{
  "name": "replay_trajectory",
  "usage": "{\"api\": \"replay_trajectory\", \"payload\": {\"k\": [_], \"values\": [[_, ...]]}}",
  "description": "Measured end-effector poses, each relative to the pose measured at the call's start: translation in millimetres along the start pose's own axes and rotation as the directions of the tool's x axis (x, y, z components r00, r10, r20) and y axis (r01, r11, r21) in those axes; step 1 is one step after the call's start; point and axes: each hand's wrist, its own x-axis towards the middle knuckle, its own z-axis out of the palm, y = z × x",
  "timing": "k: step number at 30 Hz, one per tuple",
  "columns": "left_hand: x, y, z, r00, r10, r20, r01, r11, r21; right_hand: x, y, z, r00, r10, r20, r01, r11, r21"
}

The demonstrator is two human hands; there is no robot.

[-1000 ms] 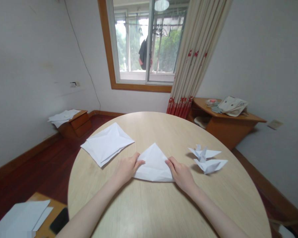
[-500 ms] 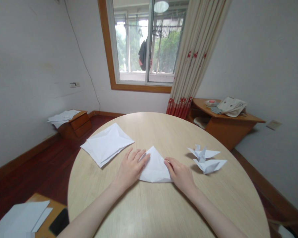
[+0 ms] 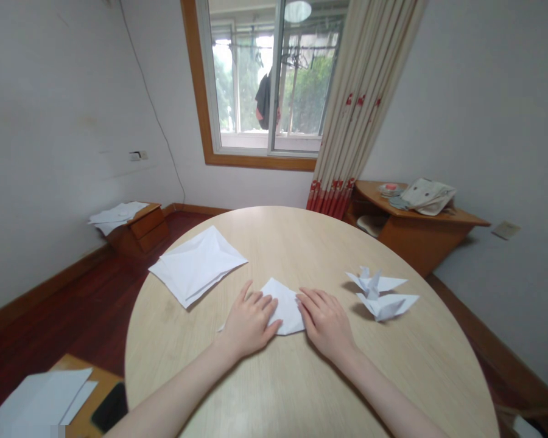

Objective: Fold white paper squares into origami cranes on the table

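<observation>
A folded white paper (image 3: 284, 310) lies on the table, its left part hidden under my left hand (image 3: 249, 322). A thin paper corner pokes out beyond that palm. My left fingers are spread and press down on the paper. My right hand (image 3: 326, 321) lies flat against the paper's right side, with its fingertips on the fold. To the right of that hand stand two white origami cranes (image 3: 375, 283), apart from it. A folded white sheet (image 3: 196, 266) lies to the left of my left hand, not touching it.
The round pale wood table (image 3: 301, 243) ends in a curved edge above a dark red floor. Loose papers and a black phone (image 3: 109, 407) sit on a wooden surface at lower left. A bedside cabinet (image 3: 144, 225) holds papers, and a corner desk (image 3: 415, 228) holds a cloth bag.
My left hand has slid right and now covers the paper's left part. The visible paper is narrower than before, and my right hand has moved slightly inward and up.
</observation>
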Motion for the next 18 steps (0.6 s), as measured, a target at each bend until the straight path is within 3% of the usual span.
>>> {"api": "replay_trajectory", "payload": {"k": [8,18], "values": [[1.1,-1.4,4.1,0.999,-0.002,0.032,-0.002,0.994,0.105,-2.1,-10.5,4.6,0.993,-0.108,0.043,0.105,0.992,0.072],[1.0,0.0,12.0,1.000,-0.016,0.017,0.012,0.979,0.203,-8.6,-14.7,21.5,0.982,-0.151,0.114,0.150,0.989,0.012]]}}
